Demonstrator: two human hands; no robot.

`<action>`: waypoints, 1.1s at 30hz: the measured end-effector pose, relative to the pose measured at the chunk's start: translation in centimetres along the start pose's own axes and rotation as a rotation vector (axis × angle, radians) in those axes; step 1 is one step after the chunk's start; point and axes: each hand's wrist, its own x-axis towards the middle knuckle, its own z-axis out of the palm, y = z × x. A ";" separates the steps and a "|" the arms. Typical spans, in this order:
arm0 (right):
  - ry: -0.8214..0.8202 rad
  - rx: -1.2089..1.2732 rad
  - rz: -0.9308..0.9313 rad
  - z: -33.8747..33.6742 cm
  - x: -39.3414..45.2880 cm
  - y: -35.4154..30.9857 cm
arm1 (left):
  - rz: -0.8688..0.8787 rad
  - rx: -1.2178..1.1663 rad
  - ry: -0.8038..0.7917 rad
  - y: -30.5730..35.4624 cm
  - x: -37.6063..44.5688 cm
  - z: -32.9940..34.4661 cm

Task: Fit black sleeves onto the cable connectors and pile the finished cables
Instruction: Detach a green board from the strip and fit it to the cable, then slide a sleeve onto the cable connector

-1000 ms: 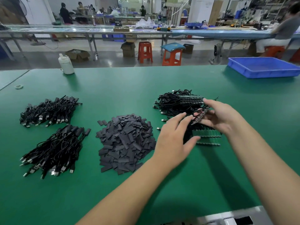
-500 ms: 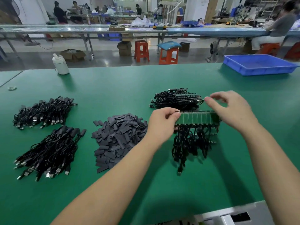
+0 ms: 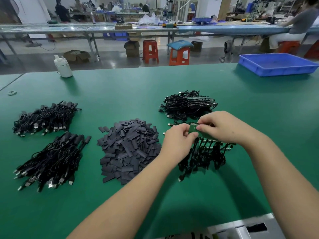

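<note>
Both hands (image 3: 179, 137) (image 3: 222, 126) closed together, pinching flat green strip (image 3: 192, 132).

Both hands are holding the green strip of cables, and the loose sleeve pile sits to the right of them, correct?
Not quite. Both hands, left hand and right hand, do hold the green strip, but the head view shows the sleeve pile to their left, not right.

Factory assembly hall, long workbenches (image 3: 138, 29), plastic stools (image 3: 150, 50), seated workers (image 3: 293, 26)
</note>
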 end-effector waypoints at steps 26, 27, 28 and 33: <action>-0.177 0.038 -0.131 2.9 3.5 0.4 | -0.250 -0.524 0.023 -2.9 0.2 0.5; -0.205 0.105 -0.146 2.7 3.6 0.5 | -0.236 -0.519 -0.015 -3.2 0.3 0.1; -0.229 0.151 -0.154 2.4 3.7 0.6 | -0.222 -0.516 -0.044 -3.4 0.3 -0.3; -0.292 0.093 -0.103 2.4 5.1 2.6 | -0.300 -0.651 -0.037 -5.1 0.6 -2.7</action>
